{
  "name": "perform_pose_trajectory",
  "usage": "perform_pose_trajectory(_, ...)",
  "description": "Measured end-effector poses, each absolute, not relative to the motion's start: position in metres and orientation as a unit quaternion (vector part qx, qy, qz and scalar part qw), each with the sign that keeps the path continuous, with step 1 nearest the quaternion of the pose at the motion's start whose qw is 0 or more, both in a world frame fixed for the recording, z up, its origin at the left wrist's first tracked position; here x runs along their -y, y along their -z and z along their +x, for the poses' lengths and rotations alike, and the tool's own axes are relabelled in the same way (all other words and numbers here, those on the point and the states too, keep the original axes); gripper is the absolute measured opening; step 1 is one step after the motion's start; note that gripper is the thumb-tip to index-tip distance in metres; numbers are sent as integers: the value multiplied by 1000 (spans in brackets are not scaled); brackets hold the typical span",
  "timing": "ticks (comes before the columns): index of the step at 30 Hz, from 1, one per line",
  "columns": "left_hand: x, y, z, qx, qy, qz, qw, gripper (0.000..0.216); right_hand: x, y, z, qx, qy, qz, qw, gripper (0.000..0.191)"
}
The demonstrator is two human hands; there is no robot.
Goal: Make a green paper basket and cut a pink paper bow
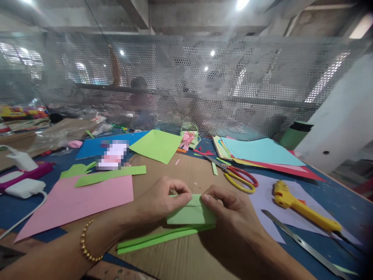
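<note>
A small pale green paper piece (190, 217) with a folded top edge is between my two hands, above a sheet of brown cardboard (163, 264). My left hand (166, 198) pinches its upper left part between thumb and fingers. At the upper right, my right hand (229, 204) pinches the same fold. Just below the piece lie bright green paper strips (163, 239) on the cardboard. Scissors (237, 177) with red and yellow handles rest beyond my right hand.
On the right are a yellow glue gun (305, 212), a metal blade (300, 243) and lilac paper (262, 194). Stacked coloured sheets (262, 149) lie behind. Pink paper (87, 198), a green sheet (159, 146) and a magenta power strip (26, 177) are leftward. A perforated metal screen (180, 77) stands behind.
</note>
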State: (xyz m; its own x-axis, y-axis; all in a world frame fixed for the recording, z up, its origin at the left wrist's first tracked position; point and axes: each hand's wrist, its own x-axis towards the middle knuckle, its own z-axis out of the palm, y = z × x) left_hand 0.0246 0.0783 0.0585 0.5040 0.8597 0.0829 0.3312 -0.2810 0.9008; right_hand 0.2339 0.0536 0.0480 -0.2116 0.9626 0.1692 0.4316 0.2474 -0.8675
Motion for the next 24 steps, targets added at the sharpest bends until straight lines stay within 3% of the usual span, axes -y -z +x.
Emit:
perform_pose_trajectory(4, -82, -52, 27, -370, -307, 768, 423, 27, -50, -51, 230, 711, -339, -501, 360, 36)
perform_pose_trajectory(19, -77, -54, 22, -392, -303, 678, 543, 27, -49, -49, 233, 705, -340, -503, 366, 39)
perform_pose_trajectory(24, -75, -59, 21, -394, -300, 681, 538, 27, -49, -50, 232, 702, -346, -505, 364, 38)
